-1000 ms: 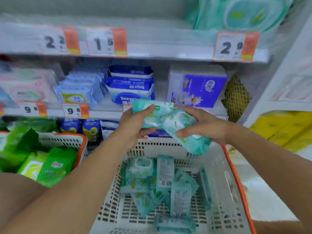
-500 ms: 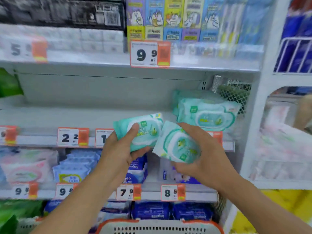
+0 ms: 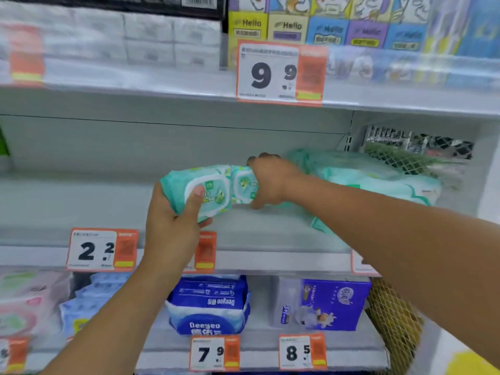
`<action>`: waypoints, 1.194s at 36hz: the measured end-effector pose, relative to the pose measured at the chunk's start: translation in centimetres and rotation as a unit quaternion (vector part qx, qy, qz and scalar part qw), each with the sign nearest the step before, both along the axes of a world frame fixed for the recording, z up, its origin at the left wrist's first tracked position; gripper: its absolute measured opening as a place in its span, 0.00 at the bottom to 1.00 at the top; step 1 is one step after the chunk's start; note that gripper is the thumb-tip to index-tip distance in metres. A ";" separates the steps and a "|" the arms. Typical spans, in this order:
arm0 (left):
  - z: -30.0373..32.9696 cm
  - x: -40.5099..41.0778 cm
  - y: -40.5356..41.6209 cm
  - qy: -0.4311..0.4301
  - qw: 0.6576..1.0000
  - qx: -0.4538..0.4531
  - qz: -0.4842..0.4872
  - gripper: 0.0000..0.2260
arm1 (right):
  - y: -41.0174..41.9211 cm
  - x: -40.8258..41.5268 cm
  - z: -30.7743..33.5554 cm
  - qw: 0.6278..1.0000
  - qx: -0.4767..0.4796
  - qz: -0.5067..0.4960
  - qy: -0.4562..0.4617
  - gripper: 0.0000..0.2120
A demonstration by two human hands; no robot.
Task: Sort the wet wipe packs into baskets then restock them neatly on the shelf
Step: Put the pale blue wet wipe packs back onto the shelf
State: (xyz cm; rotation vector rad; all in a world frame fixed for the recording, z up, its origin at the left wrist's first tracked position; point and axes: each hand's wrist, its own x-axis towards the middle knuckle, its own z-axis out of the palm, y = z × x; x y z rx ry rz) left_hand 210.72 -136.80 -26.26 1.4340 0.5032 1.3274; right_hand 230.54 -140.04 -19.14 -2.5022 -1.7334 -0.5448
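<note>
Two teal packs (image 3: 213,189) held side by side over the middle shelf (image 3: 108,212), left hand (image 3: 173,226) gripping one, right hand (image 3: 270,180) clutching the other. Best set down flush against the stack (image 3: 373,180) (already at the right), labels forward, edges squared. White shelving, price tags (image 3: 102,250), blue packs (image 3: 208,304) below.

Bright even light, motion blur, edges bowed

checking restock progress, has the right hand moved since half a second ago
Yes. The right hand has carried its teal pack up and in over the shelf, nearer the stacked packs.
</note>
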 end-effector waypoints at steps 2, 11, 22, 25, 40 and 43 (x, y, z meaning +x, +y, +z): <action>0.1 0.2 0.6 0.020 1.000 0.015 -0.008 0.13 | 2.4 1.9 -0.5 0.999 -0.033 -0.023 0.011 0.34; -0.3 0.3 1.4 0.020 0.999 0.021 -0.035 0.14 | 8.4 9.6 -2.4 0.985 0.028 -0.169 0.026 0.20; -0.1 0.7 2.0 0.014 0.998 -0.013 -0.058 0.10 | 10.0 10.7 -4.1 0.973 0.112 -0.198 0.044 0.20; 0.1 0.6 2.0 0.025 0.997 -0.013 -0.074 0.10 | 9.8 9.2 -3.2 0.965 0.150 -0.175 0.125 0.26; 1.1 -0.1 2.3 -0.029 0.980 -0.157 -0.116 0.15 | 5.4 8.6 -2.4 0.964 0.065 -0.193 0.169 0.31; 1.1 -0.2 2.7 -0.049 0.970 -0.194 -0.138 0.15 | 7.2 8.9 -3.1 0.967 0.079 -0.179 0.166 0.34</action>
